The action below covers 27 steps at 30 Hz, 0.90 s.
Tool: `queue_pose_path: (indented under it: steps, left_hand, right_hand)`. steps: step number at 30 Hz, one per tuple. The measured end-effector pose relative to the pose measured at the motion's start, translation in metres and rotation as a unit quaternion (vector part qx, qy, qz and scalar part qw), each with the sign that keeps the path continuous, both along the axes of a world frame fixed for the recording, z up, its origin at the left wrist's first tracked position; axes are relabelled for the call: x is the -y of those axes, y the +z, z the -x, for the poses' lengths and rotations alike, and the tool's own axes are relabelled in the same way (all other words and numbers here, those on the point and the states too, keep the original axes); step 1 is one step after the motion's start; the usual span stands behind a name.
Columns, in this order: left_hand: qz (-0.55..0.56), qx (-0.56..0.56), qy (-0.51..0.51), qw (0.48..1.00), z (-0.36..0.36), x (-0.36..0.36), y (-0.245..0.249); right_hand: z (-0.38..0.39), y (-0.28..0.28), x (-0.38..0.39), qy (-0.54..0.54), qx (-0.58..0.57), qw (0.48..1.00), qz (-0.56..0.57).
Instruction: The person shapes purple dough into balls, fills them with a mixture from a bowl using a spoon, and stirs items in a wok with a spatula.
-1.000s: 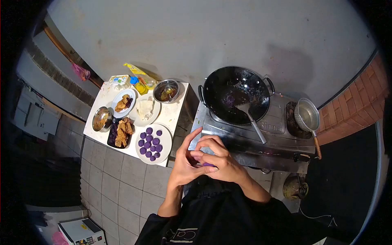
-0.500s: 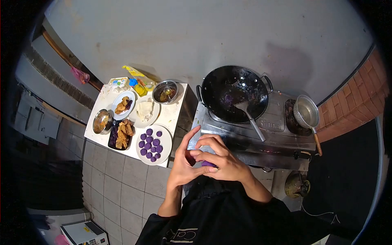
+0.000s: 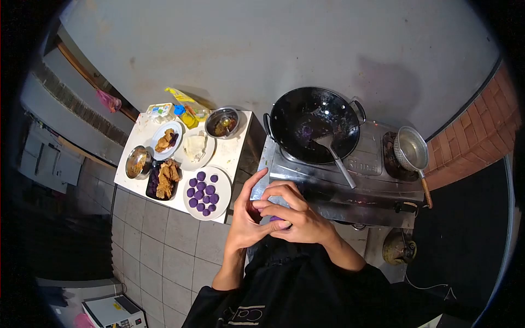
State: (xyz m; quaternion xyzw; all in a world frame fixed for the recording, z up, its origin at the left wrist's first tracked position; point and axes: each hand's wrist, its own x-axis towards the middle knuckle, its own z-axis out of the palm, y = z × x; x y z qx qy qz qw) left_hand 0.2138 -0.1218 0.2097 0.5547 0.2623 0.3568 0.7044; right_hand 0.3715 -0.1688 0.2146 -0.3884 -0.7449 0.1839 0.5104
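Note:
A lump of purple dough (image 3: 276, 219) shows between my two hands in front of my chest, mostly covered by fingers. My left hand (image 3: 248, 221) cups it from the left, its index finger extended upward and its thumb pressing along the near side. From the right, my right hand (image 3: 302, 217) curls its fingers over the dough, with the thumb against it. To the left of my hands, a white plate (image 3: 221, 186) carries several round purple dough balls (image 3: 200, 186) of different sizes.
On the white table (image 3: 240, 131) stand a steel bowl (image 3: 222, 123), a plate of pale dough (image 3: 194, 148), a black tray of fried pieces (image 3: 166, 180) and a yellow oil bottle (image 3: 188, 118). A black wok (image 3: 311, 109) with a spatula (image 3: 343, 172) and a strainer (image 3: 410, 147) sit on the stove.
The fingers have shifted slightly around the dough, and a little less purple shows. The view has moved very slightly; the things on the table and stove stay in place.

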Motion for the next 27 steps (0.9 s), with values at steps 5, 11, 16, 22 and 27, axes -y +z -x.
queue_pose_path:
  steps: [5, 11, 16, 22, 27]
  left_hand:
    - [-0.053, 0.011, -0.021, 0.998, -0.005, 0.003, -0.003]
    - [-0.029, -0.025, -0.011, 0.999, -0.003, 0.003, -0.002]
    - [-0.024, -0.024, -0.029, 0.999, -0.004, 0.003, 0.002]
    - [-0.036, -0.03, -0.052, 0.998, -0.004, 0.001, -0.001]
    - [-0.03, -0.03, -0.031, 0.999, 0.013, -0.007, 0.001]
  right_hand:
    - [-0.003, -0.018, -0.004, 0.02, -0.002, 0.999, -0.031]
    - [-0.001, -0.014, -0.001, -0.023, -0.008, 0.999, -0.033]
    - [-0.008, -0.002, 0.001, 0.011, 0.014, 0.999, -0.028]
    - [0.003, -0.021, 0.001, -0.036, -0.009, 0.999, -0.027]
    - [0.009, -0.011, -0.006, -0.004, -0.003, 1.0, 0.014]
